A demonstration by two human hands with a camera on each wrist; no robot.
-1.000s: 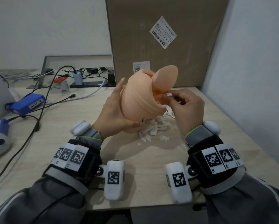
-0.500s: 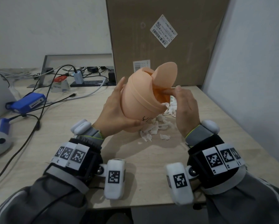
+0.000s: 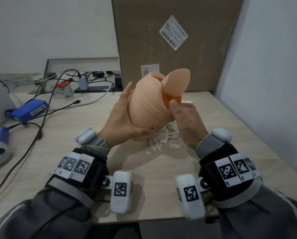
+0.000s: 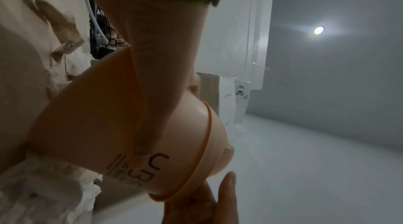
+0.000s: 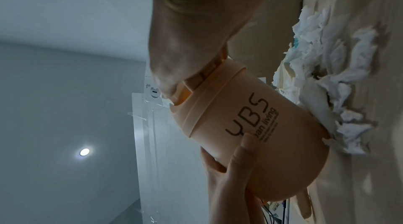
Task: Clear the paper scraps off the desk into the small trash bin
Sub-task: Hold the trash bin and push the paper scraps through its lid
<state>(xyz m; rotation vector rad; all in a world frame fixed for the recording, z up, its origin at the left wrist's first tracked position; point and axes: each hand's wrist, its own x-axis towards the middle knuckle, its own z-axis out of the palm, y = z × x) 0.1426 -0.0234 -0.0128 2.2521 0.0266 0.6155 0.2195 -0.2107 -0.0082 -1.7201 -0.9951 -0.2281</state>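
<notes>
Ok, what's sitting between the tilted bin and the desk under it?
Torn paper scraps lie heaped on the desk under the bin, against its base; the right wrist view shows it best.

Wooden desk [image 3: 79, 156] bears paper scraps [image 3: 161, 138]; cables [image 3: 35, 135]; blue box [image 3: 30, 109]; cardboard box [image 3: 170, 40].

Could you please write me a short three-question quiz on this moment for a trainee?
1. True or false: the trash bin stands flat on the desk.
2. Which hand grips the bin: A left hand, B right hand?
3. Where do the paper scraps lie?

Key: 1 false, it is held tilted; 2 A; 3 on the desk under the bin.
</notes>
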